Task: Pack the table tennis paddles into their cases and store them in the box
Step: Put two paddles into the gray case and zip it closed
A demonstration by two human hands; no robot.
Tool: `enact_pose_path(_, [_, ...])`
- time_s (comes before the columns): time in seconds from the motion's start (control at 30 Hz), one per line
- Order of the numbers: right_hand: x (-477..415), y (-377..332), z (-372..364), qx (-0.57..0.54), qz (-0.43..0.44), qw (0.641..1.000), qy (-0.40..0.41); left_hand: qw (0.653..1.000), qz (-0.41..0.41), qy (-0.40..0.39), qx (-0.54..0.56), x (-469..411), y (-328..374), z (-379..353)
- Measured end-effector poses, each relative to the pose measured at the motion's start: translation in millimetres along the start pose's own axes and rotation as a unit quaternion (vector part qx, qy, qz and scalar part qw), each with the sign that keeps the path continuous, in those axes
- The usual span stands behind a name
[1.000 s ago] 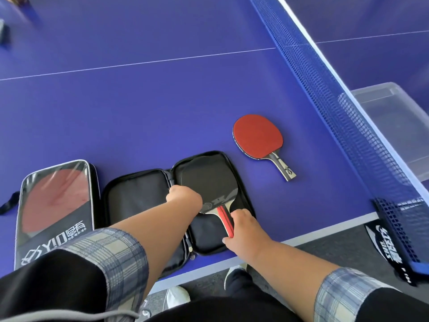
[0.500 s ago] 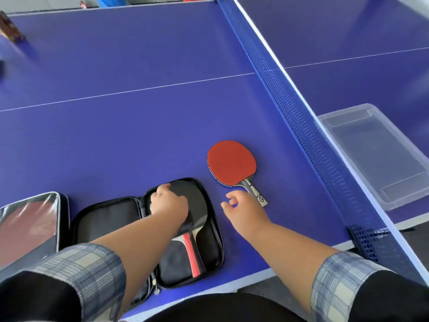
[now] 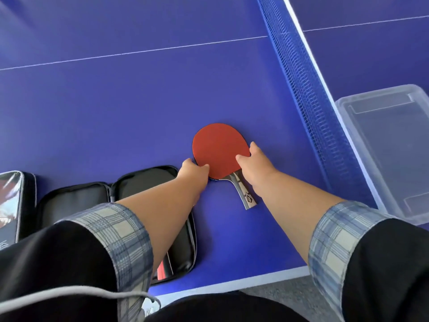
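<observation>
Just changed: both hands have left the open black case (image 3: 76, 205) and come to the red paddle (image 3: 220, 151); half a second ago the left hand was still in the case and the right was only nearing the handle
Left hand (image 3: 191, 171): fingers pressed to the near-left rim of the blade, thumb on the red rubber; a light pinch on the edge
Right hand (image 3: 253, 163): fingers curled round the right rim, thumb on the red face just above the neck; closed on the blade, not on the handle
Red paddle: flat on the blue table (image 3: 116, 112), red side up, handle toward the table's near edge, just right of the open case; not yet lifted, as far as can be told
Open black case: lies unzipped under the left forearm; a paddle's red-and-black handle (image 3: 163, 267) shows at its near end, so one paddle sits inside
Other case (image 3: 11, 205): at the far left, closed, a red shape visible through its clear front
Box (image 3: 390, 149): clear plastic, beyond the net (image 3: 308, 89) on the right; nothing seen in it
Meaning: the first paddle looks seated; the step in hand is probably picking up the second; zipping and boxing remain
</observation>
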State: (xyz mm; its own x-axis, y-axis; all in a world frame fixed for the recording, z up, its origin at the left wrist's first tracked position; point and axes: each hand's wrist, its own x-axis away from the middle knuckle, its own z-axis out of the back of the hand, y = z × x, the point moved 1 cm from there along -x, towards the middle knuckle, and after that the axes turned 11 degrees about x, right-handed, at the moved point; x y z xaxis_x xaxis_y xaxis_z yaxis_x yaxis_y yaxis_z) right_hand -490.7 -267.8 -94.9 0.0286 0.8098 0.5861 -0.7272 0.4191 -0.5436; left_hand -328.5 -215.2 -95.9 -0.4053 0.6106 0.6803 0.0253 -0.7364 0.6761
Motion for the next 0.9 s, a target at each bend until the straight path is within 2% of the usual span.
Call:
enact_pose_path(0.13, [2, 8, -4, -0.079, -0.059, 0.995, 0.008, 0.999, 0.003, -0.004, 0.054, -7, 0, -1])
enact_pose_path(0.3, [26, 7, -12, -0.156, -0.036, 0.987, 0.02, 0.996, -0.036, 0.003, 0.086, 6, 5, 36])
enact_pose_path(0.67, [103, -28, -102, -0.064, 0.034, 0.995, -0.074, 0.994, -0.061, 0.079, 0.033, 29, -60, 165])
enact_pose_path(0.9, [122, -34, -133, 0.034, 0.049, 0.997, -0.039, 0.994, -0.058, 0.086, -0.028, 26, -93, 185])
